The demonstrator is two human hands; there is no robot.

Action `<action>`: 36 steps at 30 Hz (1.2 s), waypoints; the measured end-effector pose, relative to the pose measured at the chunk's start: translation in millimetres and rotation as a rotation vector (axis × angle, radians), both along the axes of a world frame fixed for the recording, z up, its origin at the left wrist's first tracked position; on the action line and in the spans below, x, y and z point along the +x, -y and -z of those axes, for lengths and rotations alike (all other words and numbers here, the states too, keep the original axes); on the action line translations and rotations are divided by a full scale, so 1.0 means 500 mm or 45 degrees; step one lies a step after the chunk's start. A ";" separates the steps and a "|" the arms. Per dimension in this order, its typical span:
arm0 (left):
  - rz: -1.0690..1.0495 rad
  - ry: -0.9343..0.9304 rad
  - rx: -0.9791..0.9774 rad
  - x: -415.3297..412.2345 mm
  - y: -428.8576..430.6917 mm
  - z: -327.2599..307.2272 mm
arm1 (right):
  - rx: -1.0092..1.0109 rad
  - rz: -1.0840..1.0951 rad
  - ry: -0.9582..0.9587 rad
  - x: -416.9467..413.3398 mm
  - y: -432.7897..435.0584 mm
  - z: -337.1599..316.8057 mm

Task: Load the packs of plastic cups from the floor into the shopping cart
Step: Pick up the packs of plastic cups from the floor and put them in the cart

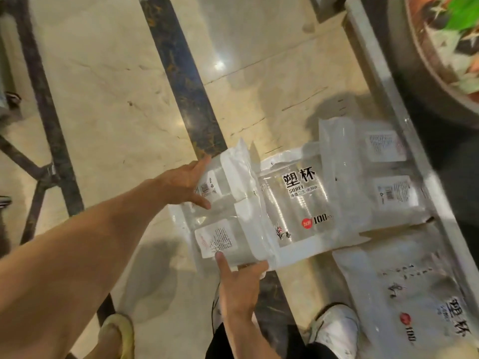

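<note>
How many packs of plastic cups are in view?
4: held pack between left hand and right hand; printed pack beside it; third pack further right; fourth pack lower right. Others may hide underneath.

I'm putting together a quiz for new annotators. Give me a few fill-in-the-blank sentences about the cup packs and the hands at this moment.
1. The red circle on the middle pack sits beside the number ____.
2. Counting the left hand and the right hand, the nearest pack is gripped by exactly ____ hands.
3. The shoe beside the lower-right pack is ____ in colour.

Missing words: 100; two; white.
</note>
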State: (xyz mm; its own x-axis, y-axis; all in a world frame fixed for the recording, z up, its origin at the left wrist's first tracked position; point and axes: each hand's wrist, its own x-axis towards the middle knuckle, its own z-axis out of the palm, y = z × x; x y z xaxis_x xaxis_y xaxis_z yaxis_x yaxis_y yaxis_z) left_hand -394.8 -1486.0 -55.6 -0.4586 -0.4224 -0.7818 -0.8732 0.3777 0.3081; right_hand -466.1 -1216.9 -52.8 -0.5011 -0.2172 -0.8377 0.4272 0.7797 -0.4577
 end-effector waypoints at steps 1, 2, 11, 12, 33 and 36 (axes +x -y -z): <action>-0.040 -0.003 -0.004 0.001 -0.005 0.011 | 0.005 0.000 0.008 0.006 0.002 0.009; -0.064 -0.002 -0.025 0.003 -0.009 0.017 | -0.004 0.014 0.010 0.010 0.005 0.014; -0.216 -0.080 -0.198 0.006 -0.004 -0.172 | -0.253 -0.098 -0.178 -0.125 0.027 -0.185; -0.264 -0.139 -0.194 -0.003 -0.003 -0.215 | -0.281 -0.110 -0.190 -0.152 0.036 -0.227; -0.468 -0.643 -0.285 -0.342 -0.063 -1.578 | -0.749 -0.260 -0.431 -0.644 0.126 -1.498; -0.397 -0.689 -0.239 -0.405 -0.097 -1.664 | -0.758 -0.226 -0.471 -0.714 0.086 -1.581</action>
State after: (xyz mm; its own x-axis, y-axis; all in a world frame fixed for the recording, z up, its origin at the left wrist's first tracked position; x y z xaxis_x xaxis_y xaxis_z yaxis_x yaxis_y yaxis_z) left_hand -597.4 -1437.5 776.3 -0.6008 -0.7062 -0.3746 -0.6903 0.2221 0.6885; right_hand -823.3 -1259.8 737.7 -0.6439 -0.6884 -0.3340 0.0520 0.3962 -0.9167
